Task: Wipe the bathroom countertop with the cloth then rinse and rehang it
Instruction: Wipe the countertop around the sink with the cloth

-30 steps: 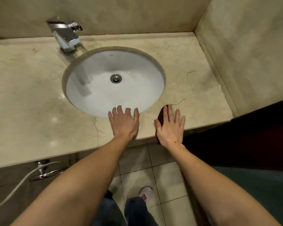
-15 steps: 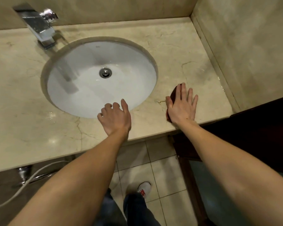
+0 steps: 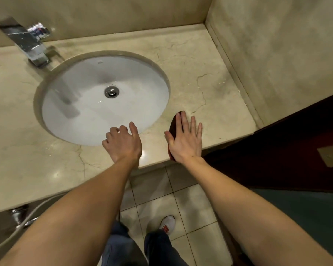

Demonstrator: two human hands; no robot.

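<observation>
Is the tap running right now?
Off, it seems: no stream falls from the faucet into the sink.

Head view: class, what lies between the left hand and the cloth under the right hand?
Only bare marble countertop. In the head view, nothing sits between the left hand and the dark red cloth, which the right hand presses flat.

You are standing in a bathroom: a white oval basin (image 3: 85, 116) is sunk into a veined marble table (image 3: 190, 60), with a chrome tap (image 3: 30, 45) behind it. Marble walls (image 3: 277, 54) close the corner, pale tiles cover the floor (image 3: 196, 214), and a spray hose (image 3: 12, 236) hangs below.
</observation>
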